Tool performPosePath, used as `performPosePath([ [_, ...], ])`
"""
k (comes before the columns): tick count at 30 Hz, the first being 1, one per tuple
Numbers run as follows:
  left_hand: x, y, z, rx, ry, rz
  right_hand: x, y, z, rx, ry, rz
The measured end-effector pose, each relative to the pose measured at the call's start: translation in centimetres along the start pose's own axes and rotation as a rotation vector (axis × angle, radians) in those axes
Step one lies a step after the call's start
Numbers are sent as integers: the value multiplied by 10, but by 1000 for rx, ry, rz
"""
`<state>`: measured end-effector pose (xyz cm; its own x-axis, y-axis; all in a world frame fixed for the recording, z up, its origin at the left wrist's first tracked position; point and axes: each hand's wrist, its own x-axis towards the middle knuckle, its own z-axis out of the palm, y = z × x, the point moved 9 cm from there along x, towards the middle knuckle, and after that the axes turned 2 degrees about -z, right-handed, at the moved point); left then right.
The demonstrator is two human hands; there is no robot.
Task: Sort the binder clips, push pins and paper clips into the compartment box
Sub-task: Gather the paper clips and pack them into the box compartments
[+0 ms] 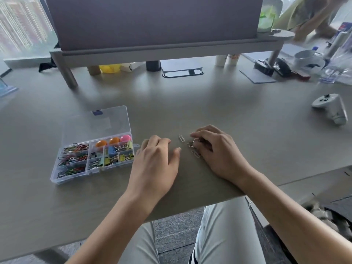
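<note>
A clear plastic compartment box lies open on the grey table at the left, its lid folded back. Coloured paper clips fill its left compartments, round push pins sit in the upper right ones, and binder clips lie in the lower right ones. My left hand rests palm down on the table just right of the box, fingers curled, holding nothing visible. My right hand curls its fingers around a small bunch of metal paper clips. One loose paper clip lies between the hands, another by my right thumb.
A grey screen on a raised shelf stands at the back, with cups and small items under it. A white game controller lies at the right. Clutter and another person's arm are at the far right. The table's front edge runs near my wrists.
</note>
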<state>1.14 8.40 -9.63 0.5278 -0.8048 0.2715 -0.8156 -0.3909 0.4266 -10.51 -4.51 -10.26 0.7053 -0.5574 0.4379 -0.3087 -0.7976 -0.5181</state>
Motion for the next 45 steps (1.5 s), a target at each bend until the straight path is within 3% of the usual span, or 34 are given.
performPosePath([
  [4,20,18,23,259,-120,-9,-13,25,-40,37,264,120],
  [8,49,36,44,378,-115,33,-31,63,-58,65,291,336],
  [12,60,52,57,361,-105,94,-40,76,-71,99,354,403],
  [21,67,99,77,484,-116,553,-42,79,-72,164,398,411],
  [27,77,114,86,480,-120,747,-43,80,-74,177,412,425],
  [34,95,113,91,399,-118,644,-44,77,-75,165,404,441],
  [45,126,75,68,-232,-119,323,-39,67,-65,33,323,460],
])
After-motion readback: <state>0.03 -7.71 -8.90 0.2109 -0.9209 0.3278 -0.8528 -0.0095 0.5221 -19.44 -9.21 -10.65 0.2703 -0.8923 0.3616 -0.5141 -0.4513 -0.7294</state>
